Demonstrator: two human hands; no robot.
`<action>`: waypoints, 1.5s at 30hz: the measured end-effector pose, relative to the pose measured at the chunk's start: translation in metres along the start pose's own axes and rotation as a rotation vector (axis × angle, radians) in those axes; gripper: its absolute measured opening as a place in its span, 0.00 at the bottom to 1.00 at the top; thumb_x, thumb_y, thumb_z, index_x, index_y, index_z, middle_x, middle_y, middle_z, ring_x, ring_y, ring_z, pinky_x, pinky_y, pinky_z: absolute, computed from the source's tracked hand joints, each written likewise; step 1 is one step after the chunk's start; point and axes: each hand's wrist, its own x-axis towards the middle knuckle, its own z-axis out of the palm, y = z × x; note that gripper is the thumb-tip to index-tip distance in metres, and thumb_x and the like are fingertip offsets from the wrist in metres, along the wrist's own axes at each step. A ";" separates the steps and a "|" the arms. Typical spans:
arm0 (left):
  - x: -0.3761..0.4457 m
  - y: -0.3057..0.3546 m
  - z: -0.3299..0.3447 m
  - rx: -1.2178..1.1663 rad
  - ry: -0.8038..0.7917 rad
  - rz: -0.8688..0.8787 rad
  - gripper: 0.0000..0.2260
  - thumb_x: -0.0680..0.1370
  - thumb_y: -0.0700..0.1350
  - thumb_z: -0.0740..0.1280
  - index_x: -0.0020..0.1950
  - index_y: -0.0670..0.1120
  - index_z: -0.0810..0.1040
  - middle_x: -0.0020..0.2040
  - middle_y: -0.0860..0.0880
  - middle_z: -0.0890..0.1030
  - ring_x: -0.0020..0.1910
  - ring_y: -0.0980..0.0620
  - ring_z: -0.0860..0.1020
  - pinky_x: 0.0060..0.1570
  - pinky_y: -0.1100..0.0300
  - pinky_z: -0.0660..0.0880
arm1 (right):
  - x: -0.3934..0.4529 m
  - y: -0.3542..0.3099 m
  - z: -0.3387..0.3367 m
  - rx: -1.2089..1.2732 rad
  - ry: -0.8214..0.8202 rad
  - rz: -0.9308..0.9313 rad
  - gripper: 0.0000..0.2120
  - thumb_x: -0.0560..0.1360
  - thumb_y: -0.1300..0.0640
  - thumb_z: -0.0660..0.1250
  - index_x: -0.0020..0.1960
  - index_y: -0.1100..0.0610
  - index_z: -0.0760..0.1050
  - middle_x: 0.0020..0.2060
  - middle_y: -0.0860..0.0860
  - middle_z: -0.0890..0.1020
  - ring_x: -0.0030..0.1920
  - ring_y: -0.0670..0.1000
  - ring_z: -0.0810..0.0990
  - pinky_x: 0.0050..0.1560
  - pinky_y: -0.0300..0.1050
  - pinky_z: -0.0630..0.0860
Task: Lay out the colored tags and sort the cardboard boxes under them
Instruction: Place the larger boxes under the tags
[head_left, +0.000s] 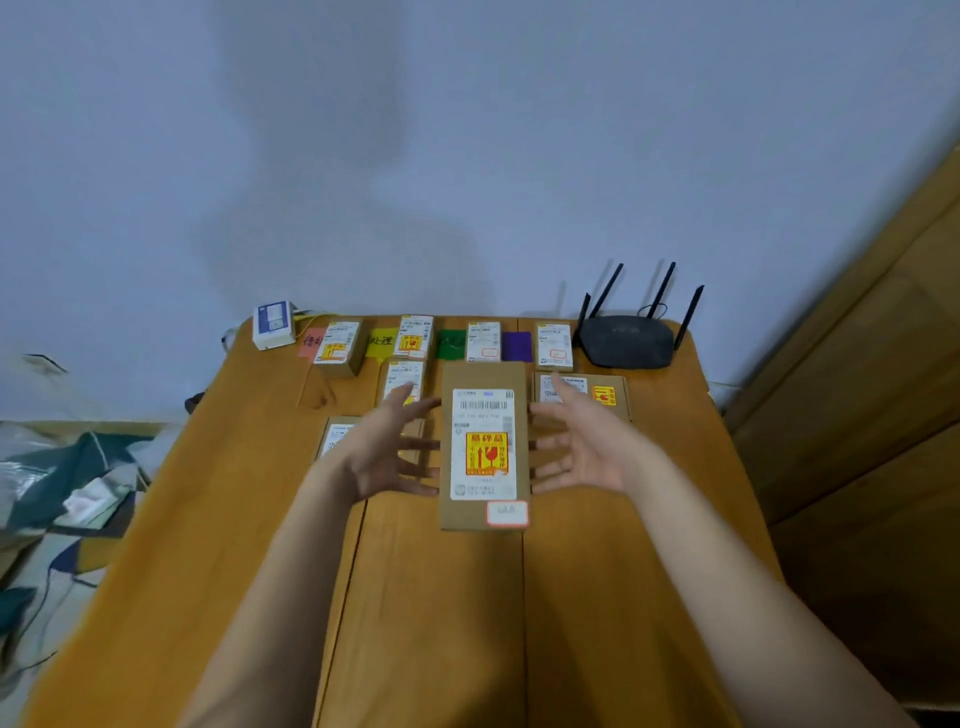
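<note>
A long cardboard box (484, 447) with a white shipping label and a yellow fragile sticker is at the table's middle, gripped at its sides by my left hand (387, 449) and my right hand (579, 447), fingers tucked beneath it. Along the far edge lie a pink tag (310, 341), a yellow tag (381, 341), a green tag (450, 344) and a purple tag (517, 346). A small box stands right of each: (340, 347), (414, 336), (483, 341), (555, 345). More boxes lie nearer: one (402, 379) behind my left hand, one (597, 395) behind my right, one (336, 435) partly hidden by my left wrist.
The wooden table (426, 597) stands against a white wall. A black router (626, 340) with several antennas sits at the back right corner, a white and blue device (272, 325) at the back left. Wooden furniture (857, 415) rises on the right; cloth and bags (72, 483) lie on the left.
</note>
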 end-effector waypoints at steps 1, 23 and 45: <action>-0.010 0.007 -0.013 0.001 -0.016 0.004 0.26 0.77 0.68 0.55 0.70 0.58 0.72 0.65 0.37 0.74 0.60 0.31 0.77 0.55 0.31 0.75 | -0.007 -0.007 0.012 -0.012 -0.008 -0.021 0.37 0.74 0.28 0.57 0.76 0.47 0.65 0.73 0.64 0.68 0.68 0.74 0.70 0.61 0.71 0.74; -0.158 0.108 -0.208 -0.129 -0.196 0.221 0.33 0.76 0.71 0.53 0.68 0.50 0.77 0.65 0.34 0.76 0.59 0.29 0.78 0.63 0.29 0.68 | -0.081 -0.082 0.243 -0.171 0.135 -0.290 0.40 0.71 0.22 0.47 0.70 0.45 0.73 0.63 0.60 0.78 0.58 0.69 0.80 0.50 0.65 0.82; -0.104 0.098 -0.185 0.017 -0.192 0.198 0.30 0.77 0.69 0.54 0.73 0.54 0.70 0.66 0.37 0.75 0.58 0.33 0.80 0.58 0.32 0.74 | -0.040 -0.074 0.213 -0.132 0.212 -0.229 0.38 0.72 0.23 0.49 0.68 0.46 0.74 0.62 0.60 0.78 0.57 0.67 0.81 0.51 0.67 0.81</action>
